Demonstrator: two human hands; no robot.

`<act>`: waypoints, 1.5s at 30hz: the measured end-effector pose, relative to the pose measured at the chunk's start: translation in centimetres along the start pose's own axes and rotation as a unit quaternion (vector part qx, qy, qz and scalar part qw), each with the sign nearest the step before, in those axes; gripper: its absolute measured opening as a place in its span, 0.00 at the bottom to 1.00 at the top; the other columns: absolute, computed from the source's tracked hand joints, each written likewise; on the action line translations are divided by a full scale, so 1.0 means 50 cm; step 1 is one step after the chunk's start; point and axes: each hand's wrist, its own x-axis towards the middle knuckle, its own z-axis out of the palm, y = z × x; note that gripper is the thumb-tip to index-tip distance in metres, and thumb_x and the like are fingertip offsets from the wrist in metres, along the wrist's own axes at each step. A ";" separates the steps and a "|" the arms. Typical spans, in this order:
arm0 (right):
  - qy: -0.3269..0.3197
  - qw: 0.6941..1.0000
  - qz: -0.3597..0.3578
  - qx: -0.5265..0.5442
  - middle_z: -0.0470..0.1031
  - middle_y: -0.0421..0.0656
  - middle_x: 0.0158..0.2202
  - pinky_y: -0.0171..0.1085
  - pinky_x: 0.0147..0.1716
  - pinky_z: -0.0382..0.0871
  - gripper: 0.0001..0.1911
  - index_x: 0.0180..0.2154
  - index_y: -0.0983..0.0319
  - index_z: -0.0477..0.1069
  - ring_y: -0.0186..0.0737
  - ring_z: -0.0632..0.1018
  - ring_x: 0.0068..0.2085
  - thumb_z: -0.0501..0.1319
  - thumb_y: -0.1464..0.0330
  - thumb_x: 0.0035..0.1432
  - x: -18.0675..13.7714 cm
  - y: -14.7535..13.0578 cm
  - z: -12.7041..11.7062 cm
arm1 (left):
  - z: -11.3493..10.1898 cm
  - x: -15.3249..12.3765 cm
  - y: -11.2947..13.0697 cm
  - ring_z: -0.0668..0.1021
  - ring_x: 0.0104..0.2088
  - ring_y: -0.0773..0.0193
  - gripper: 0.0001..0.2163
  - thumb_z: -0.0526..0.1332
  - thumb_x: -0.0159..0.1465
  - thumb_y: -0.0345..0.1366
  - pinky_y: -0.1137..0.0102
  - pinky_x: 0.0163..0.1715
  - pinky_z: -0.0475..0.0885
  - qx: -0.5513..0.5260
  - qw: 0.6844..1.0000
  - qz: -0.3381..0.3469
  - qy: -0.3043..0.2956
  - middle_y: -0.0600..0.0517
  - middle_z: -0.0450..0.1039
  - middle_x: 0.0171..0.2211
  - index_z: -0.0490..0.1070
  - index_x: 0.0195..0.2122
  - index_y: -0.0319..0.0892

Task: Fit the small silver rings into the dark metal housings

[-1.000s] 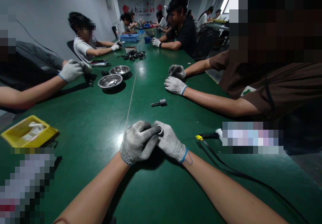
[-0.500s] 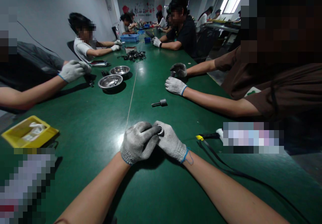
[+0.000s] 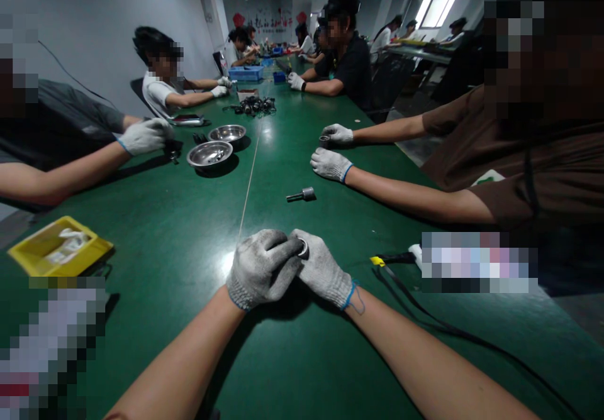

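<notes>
Our L hand (image 3: 261,270) & R hand (image 3: 323,273) close on metal ring (image 3: 302,248), our side of bolt (image 3: 302,194); prob. light, stiff, slick, so hold by rim.

Far wall banner (image 3: 264,12): writing too blurred, unreadable.

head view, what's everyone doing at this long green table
The person wearing the camera has a gloved left hand and right hand pressed together around a small metal ring, low over the green table. A metal shaft piece lies just beyond them. A co-worker's gloved hand rests farther right, and two steel bowls sit farther up on the left.
</notes>
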 end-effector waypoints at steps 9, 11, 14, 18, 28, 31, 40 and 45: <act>-0.002 1.000 0.000 -0.016 0.68 0.36 0.25 0.33 0.28 0.61 0.08 0.27 0.58 0.61 0.34 0.67 0.28 0.61 0.67 0.51 -0.002 0.001 -0.001 | -0.002 0.001 0.002 0.77 0.31 0.60 0.10 0.60 0.69 0.36 0.66 0.31 0.74 0.011 1.000 -0.001 -0.008 0.46 0.77 0.34 0.80 0.46 0.40; 0.002 1.000 -0.003 -0.017 0.69 0.37 0.26 0.34 0.29 0.62 0.07 0.28 0.58 0.61 0.35 0.68 0.28 0.61 0.67 0.51 -0.002 0.002 -0.001 | -0.005 0.004 0.005 0.75 0.31 0.59 0.10 0.61 0.68 0.37 0.65 0.31 0.74 0.032 0.999 0.000 -0.001 0.46 0.76 0.34 0.80 0.45 0.42; -0.001 1.000 -0.004 -0.007 0.72 0.38 0.27 0.34 0.30 0.65 0.05 0.29 0.58 0.63 0.36 0.70 0.30 0.61 0.68 0.49 -0.001 0.002 0.000 | -0.008 0.008 0.011 0.74 0.33 0.57 0.10 0.61 0.67 0.38 0.62 0.34 0.74 0.070 0.997 0.002 0.012 0.44 0.76 0.36 0.81 0.43 0.44; 0.006 1.000 -0.001 0.018 0.69 0.36 0.26 0.33 0.29 0.65 0.07 0.28 0.58 0.62 0.35 0.68 0.28 0.61 0.68 0.49 0.000 -0.001 0.002 | -0.006 0.007 0.013 0.75 0.35 0.56 0.10 0.62 0.67 0.38 0.60 0.36 0.75 0.075 0.997 -0.006 0.006 0.44 0.75 0.38 0.81 0.43 0.44; 0.018 0.999 0.025 0.017 0.70 0.37 0.26 0.33 0.29 0.64 0.07 0.27 0.58 0.62 0.35 0.68 0.29 0.61 0.68 0.48 0.000 -0.001 0.003 | -0.001 -0.001 0.009 0.76 0.36 0.55 0.11 0.60 0.67 0.37 0.61 0.36 0.75 0.049 0.998 -0.020 -0.015 0.44 0.76 0.38 0.79 0.47 0.43; 0.015 1.000 0.018 0.016 0.69 0.36 0.26 0.33 0.29 0.64 0.07 0.27 0.58 0.61 0.35 0.68 0.29 0.61 0.69 0.48 -0.001 0.002 0.003 | -0.001 0.000 0.009 0.77 0.36 0.55 0.11 0.60 0.67 0.37 0.60 0.36 0.76 0.043 0.999 -0.024 -0.017 0.43 0.76 0.38 0.79 0.47 0.42; 0.039 0.999 0.011 -0.018 0.72 0.38 0.27 0.34 0.30 0.65 0.06 0.27 0.58 0.62 0.36 0.70 0.29 0.60 0.67 0.52 0.001 0.009 0.012 | 0.014 -0.001 0.015 0.78 0.39 0.56 0.10 0.60 0.69 0.34 0.61 0.39 0.77 -0.012 0.996 -0.087 0.024 0.43 0.77 0.38 0.82 0.43 0.40; 0.096 0.991 0.034 -0.089 0.76 0.40 0.27 0.35 0.30 0.65 0.02 0.31 0.58 0.67 0.39 0.75 0.30 0.60 0.69 0.55 -0.010 0.016 0.021 | 0.017 0.018 0.004 0.80 0.39 0.60 0.05 0.67 0.66 0.32 0.64 0.39 0.78 -0.120 0.967 -0.222 -0.010 0.48 0.77 0.37 0.84 0.35 0.44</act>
